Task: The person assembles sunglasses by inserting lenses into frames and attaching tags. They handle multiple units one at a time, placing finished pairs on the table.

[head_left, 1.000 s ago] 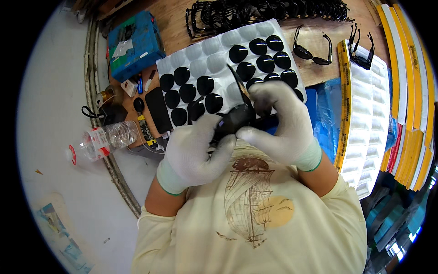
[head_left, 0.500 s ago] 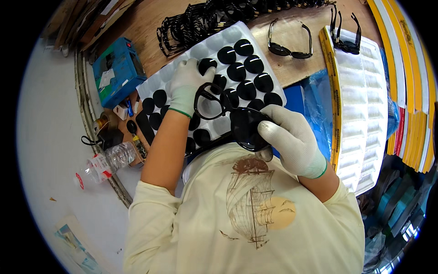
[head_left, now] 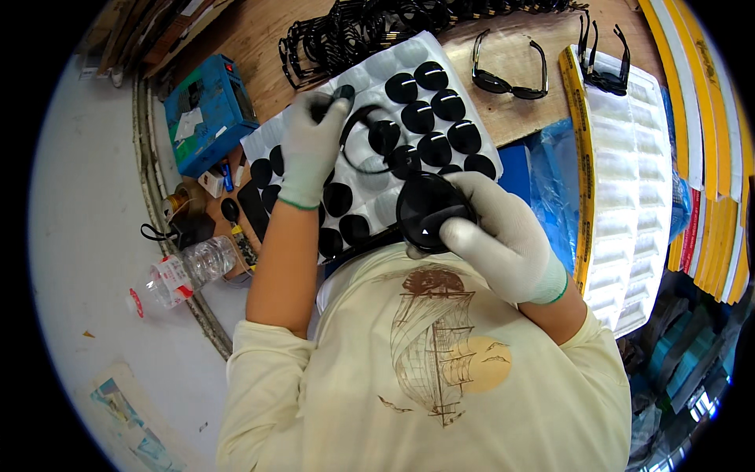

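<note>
My right hand (head_left: pixel 507 240), in a white knit glove, grips a black eyeglass frame (head_left: pixel 429 224) just above my shirt. A dark lens fills its near rim, under my thumb; the other rim looks open, with the tray showing through it. My left hand (head_left: pixel 307 153), gloved too, is closed on a dark lens (head_left: pixel 344 92) pinched at the fingertips, over the tray's left part. Beneath lies a white moulded tray (head_left: pixel 410 53) with round pockets, many holding loose dark lenses (head_left: pixel 418 117). My left fingers partly hide the held lens.
Black frames (head_left: pixel 338 39) are heaped behind the tray. Finished-looking sunglasses (head_left: pixel 510 85) lie at the back right, and another pair (head_left: pixel 604 81) rests on a ridged white tray (head_left: pixel 621 197). To the left are a blue box (head_left: pixel 208 114) and a plastic bottle (head_left: pixel 185 275).
My left hand has come up off the tray with a dark lens and tilted upright. My right hand has turned the eyeglass frame slightly, its empty rim shifting up.
</note>
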The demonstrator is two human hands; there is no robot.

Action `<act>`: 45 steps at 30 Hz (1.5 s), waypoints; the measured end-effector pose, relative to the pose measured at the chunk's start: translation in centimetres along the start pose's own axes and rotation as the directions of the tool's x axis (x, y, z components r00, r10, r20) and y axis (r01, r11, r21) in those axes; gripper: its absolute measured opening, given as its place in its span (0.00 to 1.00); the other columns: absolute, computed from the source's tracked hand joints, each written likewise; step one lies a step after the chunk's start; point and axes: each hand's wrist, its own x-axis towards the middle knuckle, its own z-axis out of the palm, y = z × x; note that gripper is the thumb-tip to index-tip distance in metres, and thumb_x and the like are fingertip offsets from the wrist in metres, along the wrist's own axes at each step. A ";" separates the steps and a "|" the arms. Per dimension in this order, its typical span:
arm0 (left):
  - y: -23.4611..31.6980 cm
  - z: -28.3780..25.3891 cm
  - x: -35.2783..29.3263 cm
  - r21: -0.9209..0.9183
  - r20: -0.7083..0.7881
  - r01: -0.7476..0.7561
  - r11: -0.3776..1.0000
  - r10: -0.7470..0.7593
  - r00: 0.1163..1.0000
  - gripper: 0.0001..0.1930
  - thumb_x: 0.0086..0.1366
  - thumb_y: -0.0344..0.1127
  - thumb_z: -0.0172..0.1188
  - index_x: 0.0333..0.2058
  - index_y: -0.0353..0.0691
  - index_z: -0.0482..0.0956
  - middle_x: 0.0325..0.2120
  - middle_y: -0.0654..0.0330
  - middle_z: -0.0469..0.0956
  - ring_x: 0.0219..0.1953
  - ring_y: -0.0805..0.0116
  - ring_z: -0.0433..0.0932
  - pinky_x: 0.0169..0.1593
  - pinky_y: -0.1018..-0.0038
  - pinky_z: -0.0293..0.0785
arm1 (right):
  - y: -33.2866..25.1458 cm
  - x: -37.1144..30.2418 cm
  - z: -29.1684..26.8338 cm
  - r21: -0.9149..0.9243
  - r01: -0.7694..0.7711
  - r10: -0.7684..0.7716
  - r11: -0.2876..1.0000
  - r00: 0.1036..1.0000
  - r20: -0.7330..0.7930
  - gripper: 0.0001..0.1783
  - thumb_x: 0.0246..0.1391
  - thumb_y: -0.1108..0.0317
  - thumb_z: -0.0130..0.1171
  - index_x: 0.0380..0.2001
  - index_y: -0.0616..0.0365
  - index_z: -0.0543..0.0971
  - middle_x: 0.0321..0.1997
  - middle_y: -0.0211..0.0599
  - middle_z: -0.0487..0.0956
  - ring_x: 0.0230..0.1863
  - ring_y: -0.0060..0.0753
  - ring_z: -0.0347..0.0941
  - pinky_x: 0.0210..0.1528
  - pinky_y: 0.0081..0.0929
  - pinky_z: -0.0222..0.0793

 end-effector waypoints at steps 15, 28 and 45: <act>4.6 -8.0 -13.1 -0.773 0.561 0.540 0.333 -0.040 0.827 0.14 0.62 0.27 0.63 0.43 0.34 0.70 0.37 0.56 0.77 0.32 0.70 0.82 0.38 0.75 0.82 | 2.8 1.8 4.2 -0.220 0.304 -0.293 0.927 0.952 0.085 0.18 0.56 0.78 0.49 0.51 0.68 0.69 0.31 0.49 0.80 0.31 0.39 0.81 0.38 0.28 0.75; 2.8 -8.7 -13.9 -0.760 0.633 0.579 0.295 0.137 0.762 0.16 0.61 0.30 0.65 0.46 0.28 0.78 0.35 0.58 0.80 0.33 0.74 0.78 0.36 0.78 0.77 | 2.7 1.3 4.2 -0.097 0.144 -0.112 0.985 0.955 0.275 0.11 0.64 0.68 0.57 0.41 0.64 0.82 0.32 0.36 0.84 0.31 0.25 0.79 0.37 0.25 0.74; 3.3 -9.2 -14.5 -0.725 0.446 0.232 0.649 0.186 0.875 0.13 0.65 0.37 0.67 0.35 0.29 0.80 0.32 0.63 0.75 0.31 0.79 0.70 0.35 0.79 0.66 | 3.5 1.1 5.9 -0.119 0.215 -0.192 0.969 0.964 0.182 0.09 0.63 0.72 0.52 0.39 0.65 0.79 0.26 0.38 0.80 0.26 0.34 0.78 0.32 0.30 0.73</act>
